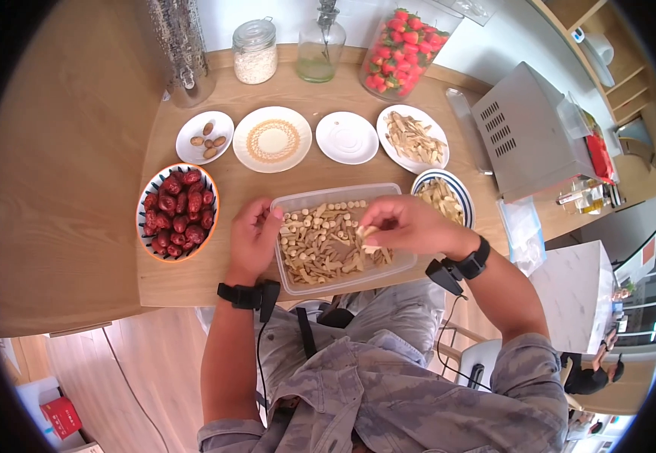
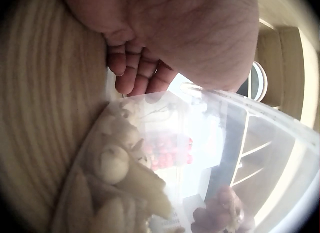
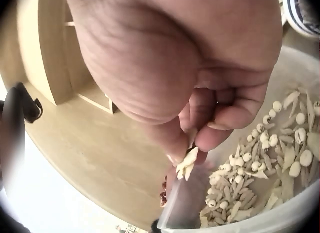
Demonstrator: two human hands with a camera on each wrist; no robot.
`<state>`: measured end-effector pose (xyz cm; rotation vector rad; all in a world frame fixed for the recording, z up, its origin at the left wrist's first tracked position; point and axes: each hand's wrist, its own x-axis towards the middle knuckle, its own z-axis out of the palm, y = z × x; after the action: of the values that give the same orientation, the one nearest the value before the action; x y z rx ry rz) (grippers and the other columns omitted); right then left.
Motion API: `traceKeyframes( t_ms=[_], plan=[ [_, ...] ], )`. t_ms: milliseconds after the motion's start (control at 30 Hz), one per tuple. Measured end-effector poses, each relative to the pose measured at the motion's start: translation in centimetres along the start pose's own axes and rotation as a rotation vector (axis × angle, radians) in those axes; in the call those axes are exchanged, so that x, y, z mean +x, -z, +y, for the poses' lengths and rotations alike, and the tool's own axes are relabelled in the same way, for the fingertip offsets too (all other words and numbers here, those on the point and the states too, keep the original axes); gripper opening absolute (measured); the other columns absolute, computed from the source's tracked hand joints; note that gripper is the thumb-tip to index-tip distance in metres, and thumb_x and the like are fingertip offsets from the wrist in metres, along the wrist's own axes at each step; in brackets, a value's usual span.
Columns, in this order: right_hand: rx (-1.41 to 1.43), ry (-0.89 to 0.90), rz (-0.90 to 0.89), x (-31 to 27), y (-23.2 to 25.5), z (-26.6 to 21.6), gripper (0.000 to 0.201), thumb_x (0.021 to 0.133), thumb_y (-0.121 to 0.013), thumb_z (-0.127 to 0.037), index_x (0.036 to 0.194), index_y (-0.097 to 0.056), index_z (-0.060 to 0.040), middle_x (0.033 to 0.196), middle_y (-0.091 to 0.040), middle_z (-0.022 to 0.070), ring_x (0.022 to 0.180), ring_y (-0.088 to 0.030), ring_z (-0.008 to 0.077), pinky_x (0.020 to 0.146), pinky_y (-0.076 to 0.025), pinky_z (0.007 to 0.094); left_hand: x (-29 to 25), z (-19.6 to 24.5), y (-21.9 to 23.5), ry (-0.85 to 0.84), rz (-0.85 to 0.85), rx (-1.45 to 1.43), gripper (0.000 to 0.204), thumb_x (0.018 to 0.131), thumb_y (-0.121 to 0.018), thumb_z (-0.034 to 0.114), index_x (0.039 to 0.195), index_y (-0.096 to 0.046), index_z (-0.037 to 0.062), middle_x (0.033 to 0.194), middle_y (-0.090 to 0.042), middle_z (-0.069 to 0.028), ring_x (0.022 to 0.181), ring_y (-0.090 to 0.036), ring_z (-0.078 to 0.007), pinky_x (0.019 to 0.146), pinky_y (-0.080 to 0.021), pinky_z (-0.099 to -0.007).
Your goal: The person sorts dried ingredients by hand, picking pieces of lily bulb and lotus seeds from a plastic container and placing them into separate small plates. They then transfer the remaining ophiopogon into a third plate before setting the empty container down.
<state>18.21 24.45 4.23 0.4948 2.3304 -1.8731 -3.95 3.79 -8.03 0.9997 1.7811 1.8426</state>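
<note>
My right hand point(image 1: 411, 226) pinches a few pale dried slices point(image 3: 187, 163) between thumb and fingertips. It is held over the right half of a clear plastic container point(image 1: 326, 288). Inside lie round lotus seeds point(image 3: 265, 138), mostly toward the far and left sides, among many thin tan dried pieces point(image 1: 320, 253). My left hand point(image 1: 252, 240) rests against the container's left side, its thumb at the rim and its fingers point(image 2: 127, 75) loosely bent outside the wall. Right of the container stands a blue-striped bowl point(image 1: 466, 198) of similar pale slices.
A bowl of red dates point(image 1: 178, 215) stands at left. Behind are a plate with several brown nuts point(image 1: 215, 125), a patterned plate point(image 1: 241, 155), a white plate point(image 1: 347, 143) and a plate of pale strips point(image 1: 437, 151). Jars, strawberries point(image 1: 400, 57) and a grey appliance point(image 1: 524, 128) line the back and right.
</note>
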Motion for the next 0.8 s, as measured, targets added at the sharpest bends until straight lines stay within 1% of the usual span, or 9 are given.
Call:
traceKeyframes(
  t_ms=[67, 167, 267, 367, 400, 500, 600, 700, 800],
  plan=[
    [0.081, 0.045, 0.076, -1.4, 1.3, 1.0, 0.021, 0.097, -0.077, -0.012, 0.115, -0.069, -0.0017, 0.095, -0.07, -0.0008, 0.086, -0.063, 0.005, 0.075, -0.052, 0.0237, 0.0, 0.3, 0.0, -0.002, 0.003, 0.002, 0.02, 0.101, -0.069, 0.015, 0.102, -0.066, -0.0051, 0.084, -0.061, -0.0023, 0.076, -0.054, -0.0079, 0.067, -0.046, -0.0261],
    [-0.027, -0.018, 0.303, -4.1, 3.8, 2.1, 0.021, 0.097, -0.075, -0.01, 0.116, -0.069, -0.0018, 0.096, -0.072, -0.0006, 0.084, -0.065, 0.0054, 0.075, -0.053, 0.0241, 0.0, 0.0, 0.1, 0.0, -0.011, -0.022, 0.019, 0.101, -0.068, 0.014, 0.102, -0.067, -0.0048, 0.084, -0.062, -0.0023, 0.075, -0.054, -0.0076, 0.067, -0.046, -0.0258],
    [-0.206, -0.07, 0.535, -6.7, 6.0, 3.5, 0.02, 0.096, -0.076, -0.01, 0.113, -0.07, -0.0005, 0.095, -0.073, 0.0016, 0.08, -0.066, 0.0076, 0.074, -0.054, 0.0254, 0.0, -0.1, 0.0, -0.004, 0.001, -0.004, 0.018, 0.101, -0.068, 0.014, 0.102, -0.067, -0.0047, 0.084, -0.064, -0.002, 0.075, -0.054, -0.0074, 0.067, -0.046, -0.0254],
    [-0.483, -0.203, 0.635, -8.6, 7.2, 3.1, 0.02, 0.095, -0.077, -0.011, 0.109, -0.07, 0.001, 0.094, -0.073, 0.0043, 0.08, -0.067, 0.0095, 0.074, -0.054, 0.0268, 0.0, -0.8, 0.0, 0.013, 0.011, -0.028, 0.018, 0.101, -0.068, 0.014, 0.101, -0.067, -0.0043, 0.082, -0.065, -0.0017, 0.074, -0.054, -0.0072, 0.067, -0.046, -0.0252],
    [-0.479, -0.195, 0.665, -8.8, 7.5, 3.4, 0.019, 0.094, -0.077, -0.012, 0.105, -0.071, 0.0019, 0.092, -0.073, 0.0068, 0.08, -0.067, 0.011, 0.073, -0.055, 0.0284, 0.0, -0.7, 0.0, 0.016, 0.008, -0.027, 0.018, 0.101, -0.068, 0.014, 0.101, -0.067, -0.0041, 0.082, -0.065, -0.0016, 0.074, -0.055, -0.0071, 0.067, -0.046, -0.0252],
    [-0.68, -0.098, 0.724, -9.0, 7.6, 3.4, 0.019, 0.096, -0.074, -0.01, 0.11, -0.07, 0.0011, 0.1, -0.074, 0.0079, 0.086, -0.069, 0.0132, 0.077, -0.056, 0.0288, 0.0, -0.4, 0.0, 0.022, 0.004, -0.029, 0.019, 0.102, -0.068, 0.015, 0.101, -0.067, -0.0038, 0.082, -0.065, -0.0014, 0.074, -0.055, -0.007, 0.067, -0.046, -0.0252],
    [-0.095, -0.001, 0.603, -7.9, 5.7, 2.1, 0.022, 0.098, -0.071, -0.007, 0.118, -0.067, 0.0018, 0.112, -0.074, 0.0112, 0.093, -0.069, 0.0164, 0.081, -0.057, 0.0294, -0.1, -0.5, 0.0, 0.023, 0.002, -0.037, 0.02, 0.102, -0.068, 0.016, 0.102, -0.067, -0.0037, 0.083, -0.065, -0.0015, 0.074, -0.056, -0.0069, 0.067, -0.047, -0.0252],
    [0.685, -0.116, 0.338, -5.7, 2.0, -2.2, 0.037, 0.1, -0.065, 0.0, 0.136, -0.058, 0.0055, 0.126, -0.069, 0.0155, 0.116, -0.068, 0.0233, 0.1, -0.054, 0.0328, 0.0, -0.6, 0.1, 0.013, -0.006, -0.03, 0.02, 0.102, -0.068, 0.017, 0.102, -0.067, -0.0037, 0.083, -0.066, -0.0014, 0.075, -0.056, -0.0068, 0.068, -0.047, -0.0254],
    [0.841, -0.221, 0.244, -2.4, -0.4, -0.6, 0.046, 0.099, -0.063, 0.002, 0.142, -0.05, 0.0113, 0.137, -0.062, 0.0217, 0.131, -0.061, 0.029, 0.11, -0.051, 0.0353, 0.0, -0.2, 0.0, 0.015, -0.001, -0.025, 0.02, 0.102, -0.068, 0.017, 0.102, -0.068, -0.0035, 0.083, -0.065, -0.0013, 0.075, -0.056, -0.007, 0.068, -0.047, -0.0258]
  ],
)
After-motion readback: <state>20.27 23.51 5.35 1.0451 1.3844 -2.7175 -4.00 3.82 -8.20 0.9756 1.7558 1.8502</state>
